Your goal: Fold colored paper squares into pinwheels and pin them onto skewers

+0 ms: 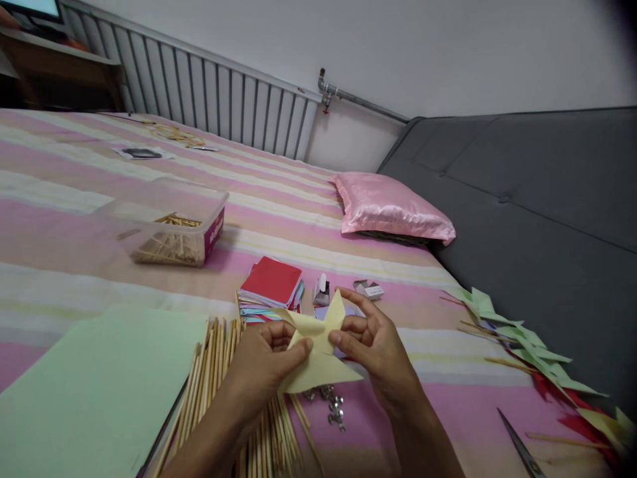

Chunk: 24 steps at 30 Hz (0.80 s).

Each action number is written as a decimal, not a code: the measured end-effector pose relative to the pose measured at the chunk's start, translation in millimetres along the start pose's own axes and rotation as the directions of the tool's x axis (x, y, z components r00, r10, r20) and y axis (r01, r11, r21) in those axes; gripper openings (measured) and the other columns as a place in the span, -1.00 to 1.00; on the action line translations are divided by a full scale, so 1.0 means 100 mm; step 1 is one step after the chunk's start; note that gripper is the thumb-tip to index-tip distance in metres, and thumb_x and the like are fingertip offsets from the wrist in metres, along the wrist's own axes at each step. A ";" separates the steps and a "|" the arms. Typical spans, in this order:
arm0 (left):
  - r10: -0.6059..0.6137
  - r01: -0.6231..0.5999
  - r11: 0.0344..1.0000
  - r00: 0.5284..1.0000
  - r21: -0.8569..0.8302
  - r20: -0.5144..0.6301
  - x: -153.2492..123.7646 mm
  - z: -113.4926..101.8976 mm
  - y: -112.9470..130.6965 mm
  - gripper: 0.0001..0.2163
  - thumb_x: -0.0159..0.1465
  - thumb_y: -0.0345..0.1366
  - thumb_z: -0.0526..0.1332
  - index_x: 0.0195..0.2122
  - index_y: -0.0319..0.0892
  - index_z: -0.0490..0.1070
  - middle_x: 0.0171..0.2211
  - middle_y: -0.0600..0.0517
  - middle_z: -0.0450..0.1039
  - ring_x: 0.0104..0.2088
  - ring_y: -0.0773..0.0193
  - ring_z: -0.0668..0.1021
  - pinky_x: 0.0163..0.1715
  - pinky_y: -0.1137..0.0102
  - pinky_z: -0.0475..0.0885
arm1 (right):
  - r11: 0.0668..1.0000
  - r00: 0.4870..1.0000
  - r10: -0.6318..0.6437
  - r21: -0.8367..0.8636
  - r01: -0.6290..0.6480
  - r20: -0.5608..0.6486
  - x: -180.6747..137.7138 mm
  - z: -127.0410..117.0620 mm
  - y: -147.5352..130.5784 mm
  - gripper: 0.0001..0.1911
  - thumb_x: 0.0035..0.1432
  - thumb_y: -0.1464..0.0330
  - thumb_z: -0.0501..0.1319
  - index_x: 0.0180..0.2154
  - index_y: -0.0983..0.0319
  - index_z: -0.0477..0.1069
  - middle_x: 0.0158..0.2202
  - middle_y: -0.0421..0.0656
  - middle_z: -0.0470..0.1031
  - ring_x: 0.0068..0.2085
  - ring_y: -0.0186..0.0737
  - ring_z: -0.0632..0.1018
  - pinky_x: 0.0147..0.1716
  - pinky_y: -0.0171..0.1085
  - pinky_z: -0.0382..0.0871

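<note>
A pale yellow paper pinwheel [323, 368], its corners partly bent inward, is held up between both hands. My left hand [269, 358] pinches it near the centre, thumb on top. My right hand [371, 342] grips a raised corner on the other side between thumb and fingers. Beneath the left forearm lies a bundle of thin wooden sticks [213, 358]. Small silver metal pins or tacks [336, 413] are scattered on the bedspread below the paper. Just beyond the hands is a stack of coloured paper squares [273, 279], red on top.
Two small opened boxes [321, 291] sit beyond the hands. A clear plastic tub [213, 229] holds short sticks. Green sheets [109, 378] lie at left. Finished-looking pinwheels [535, 348] line the right, near scissors [520, 443]. A pink pillow [393, 206] rests by the grey headboard [537, 172].
</note>
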<state>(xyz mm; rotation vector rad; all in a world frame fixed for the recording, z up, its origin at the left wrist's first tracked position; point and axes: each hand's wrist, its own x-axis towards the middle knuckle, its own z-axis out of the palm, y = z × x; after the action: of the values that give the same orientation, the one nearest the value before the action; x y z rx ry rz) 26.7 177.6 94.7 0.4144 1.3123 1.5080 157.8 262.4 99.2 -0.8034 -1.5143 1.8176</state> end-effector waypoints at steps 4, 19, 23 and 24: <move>-0.006 0.006 1.000 1.000 0.010 -0.004 0.01 0.00 -0.02 -0.81 -0.21 -0.35 0.42 -0.60 -0.27 0.44 -0.66 0.04 0.48 -0.66 0.39 0.45 -0.61 0.53 0.31 | 0.998 0.993 -0.068 -0.002 0.068 -0.102 0.01 0.01 0.02 -0.40 -0.09 0.34 0.36 0.01 0.21 0.23 -0.53 -0.29 0.44 -0.54 -0.40 0.45 -0.53 -0.43 0.31; -0.037 -0.010 0.929 0.992 -0.370 -0.122 0.10 -0.14 0.00 -0.82 -0.14 -0.36 0.38 -0.56 -0.29 0.41 -0.66 0.01 0.48 -0.66 0.36 0.47 -0.62 0.51 0.37 | 0.764 0.891 -0.295 -0.474 0.437 0.345 -0.18 0.07 -0.03 -0.72 0.02 0.51 0.23 -0.20 0.12 0.48 -0.53 -0.26 0.53 -0.53 -0.35 0.51 -0.52 -0.38 0.37; -0.077 0.072 0.906 0.997 -0.416 0.006 0.07 -0.12 0.02 -0.83 -0.09 -0.36 0.37 -0.51 -0.33 0.45 -0.61 -0.05 0.51 -0.63 0.32 0.49 -0.61 0.50 0.37 | 0.656 0.851 -0.363 -0.545 0.522 0.379 -0.11 0.12 0.06 -0.73 0.03 0.49 0.25 -0.18 0.14 0.51 -0.39 -0.21 0.60 -0.44 -0.34 0.55 -0.41 -0.37 0.42; -0.086 0.090 0.902 0.996 -0.422 0.029 0.06 -0.11 0.03 -0.83 -0.09 -0.37 0.37 -0.49 -0.34 0.46 -0.60 -0.06 0.51 -0.62 0.32 0.49 -0.60 0.50 0.38 | 0.640 0.840 -0.394 -0.545 0.542 0.373 -0.09 0.13 0.08 -0.75 0.03 0.48 0.27 -0.21 0.14 0.52 -0.38 -0.21 0.60 -0.44 -0.34 0.55 -0.39 -0.37 0.43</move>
<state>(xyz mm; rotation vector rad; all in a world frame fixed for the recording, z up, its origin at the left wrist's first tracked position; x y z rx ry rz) 14.5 177.7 91.0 0.0798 0.9437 1.6568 152.5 246.1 93.5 -0.4096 -2.2924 1.0068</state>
